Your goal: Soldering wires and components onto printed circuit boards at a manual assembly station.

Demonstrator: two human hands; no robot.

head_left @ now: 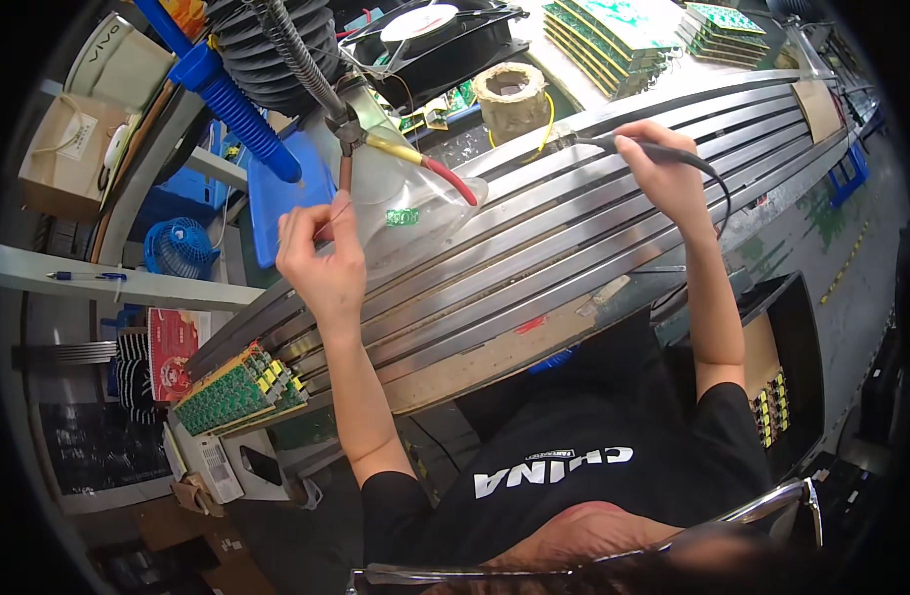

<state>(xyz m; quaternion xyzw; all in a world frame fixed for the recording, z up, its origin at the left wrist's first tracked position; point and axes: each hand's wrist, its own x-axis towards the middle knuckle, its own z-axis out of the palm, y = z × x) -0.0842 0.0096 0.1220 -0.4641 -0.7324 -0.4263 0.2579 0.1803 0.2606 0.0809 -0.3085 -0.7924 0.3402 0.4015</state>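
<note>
My right hand is closed round the black handle of a soldering iron, held over the far side of the metal rails. The iron's tip points left, close to a yellow wire. My left hand is raised over the left part of the rails, thumb and fingers pinched together; whatever they hold is too small to make out. Just beyond it lies a hand tool with a red and yellow handle. A small green circuit board rests on a clear plastic bag.
A black fan and a brownish round container stand behind the rails. Stacked circuit boards sit at the back right, more boards at the near left. A blue bin and blue hose border the left.
</note>
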